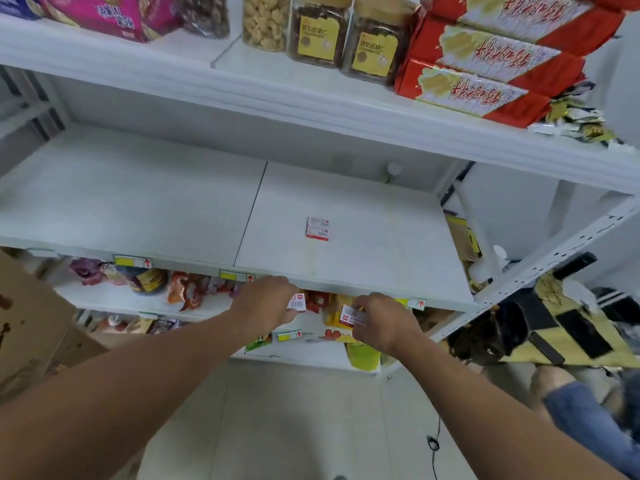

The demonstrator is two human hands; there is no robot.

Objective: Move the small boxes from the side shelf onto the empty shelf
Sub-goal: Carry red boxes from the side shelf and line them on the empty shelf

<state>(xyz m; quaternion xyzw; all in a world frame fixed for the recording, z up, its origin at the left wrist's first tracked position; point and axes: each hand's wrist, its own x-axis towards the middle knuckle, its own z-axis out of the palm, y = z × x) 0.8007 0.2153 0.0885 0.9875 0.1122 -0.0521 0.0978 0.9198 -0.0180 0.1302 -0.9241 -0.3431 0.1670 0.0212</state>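
Observation:
Two small red-and-white boxes (pixel 317 229) lie side by side on the white middle shelf (pixel 363 258), right of its seam. In front of that shelf's front edge, my left hand (pixel 268 303) holds another small red-and-white box (pixel 298 303) in its fingertips. My right hand (pixel 384 322) grips a similar small box (pixel 351 316) a little lower and to the right. Both hands hover just below the shelf's lip, apart from each other.
The top shelf carries red biscuit packs (pixel 485 64), jars (pixel 318 32) and a pink box (pixel 104 15). Lower shelves hold snack bags (pixel 187 289). A cardboard box (pixel 31 317) stands at left. A yellow-and-black bag (pixel 571 327) and another person's knee (pixel 568 403) are at right.

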